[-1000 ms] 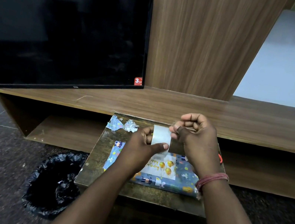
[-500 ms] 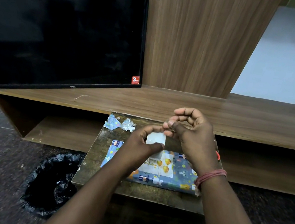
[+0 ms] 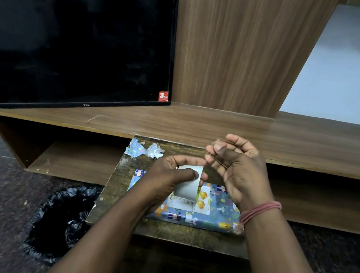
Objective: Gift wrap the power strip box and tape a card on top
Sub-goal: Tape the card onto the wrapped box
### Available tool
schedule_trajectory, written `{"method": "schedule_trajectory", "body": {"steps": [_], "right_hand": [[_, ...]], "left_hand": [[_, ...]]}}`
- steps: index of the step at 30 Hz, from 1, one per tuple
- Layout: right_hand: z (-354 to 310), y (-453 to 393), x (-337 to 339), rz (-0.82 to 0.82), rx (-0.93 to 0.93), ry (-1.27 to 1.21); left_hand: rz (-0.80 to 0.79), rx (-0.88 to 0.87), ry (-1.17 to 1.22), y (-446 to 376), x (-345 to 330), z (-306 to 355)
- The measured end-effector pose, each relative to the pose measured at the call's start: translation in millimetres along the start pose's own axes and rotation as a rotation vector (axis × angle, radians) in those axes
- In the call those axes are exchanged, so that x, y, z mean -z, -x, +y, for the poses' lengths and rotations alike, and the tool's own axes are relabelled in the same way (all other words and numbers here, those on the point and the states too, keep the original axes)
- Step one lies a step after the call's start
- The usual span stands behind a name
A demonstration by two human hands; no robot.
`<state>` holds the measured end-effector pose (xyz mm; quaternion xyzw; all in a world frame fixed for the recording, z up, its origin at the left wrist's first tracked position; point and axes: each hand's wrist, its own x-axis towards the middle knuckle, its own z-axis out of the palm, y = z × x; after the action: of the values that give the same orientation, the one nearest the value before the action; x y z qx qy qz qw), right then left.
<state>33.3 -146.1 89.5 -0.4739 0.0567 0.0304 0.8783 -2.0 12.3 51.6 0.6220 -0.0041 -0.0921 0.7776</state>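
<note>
The left hand (image 3: 167,177) grips the tape roll (image 3: 188,183), its fingers curled over the top and its thumb (image 3: 188,173) pressed across the front; the roll hangs above the card (image 3: 201,202). The card lies on the wrapped box (image 3: 216,211), which sits at the near edge of the small table (image 3: 120,174), toward its right corner. Paper scraps (image 3: 144,149) lie at the table's far left corner. The right hand (image 3: 237,170) is just right of the roll, with thumb and forefinger pinching the clear tape end (image 3: 214,174) and the other fingers loosely curled.

Compared with half a second ago, the right hand has moved up and away from the roll, drawing out a longer strip, and its fingers have spread wider. The left hand has kept its grip.
</note>
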Motion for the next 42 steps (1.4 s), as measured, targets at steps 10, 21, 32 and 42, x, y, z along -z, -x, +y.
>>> {"method": "schedule_trajectory", "body": {"steps": [10, 21, 32, 42], "right_hand": [[8, 2, -5, 0.087, 0.092, -0.108], [3, 2, -6, -0.032, 0.345, 0.174], [3, 0, -6, -0.071, 0.409, 0.374], [5, -8, 6, -0.036, 0.326, 0.437]], "left_hand": [[0.000, 0.045, 0.044, -1, 0, 3], [0.021, 0.051, -0.031, 3, -7, 6], [0.028, 0.032, -0.293, 8, -5, 11], [-0.086, 0.110, -0.134, 12, -8, 17]]}}
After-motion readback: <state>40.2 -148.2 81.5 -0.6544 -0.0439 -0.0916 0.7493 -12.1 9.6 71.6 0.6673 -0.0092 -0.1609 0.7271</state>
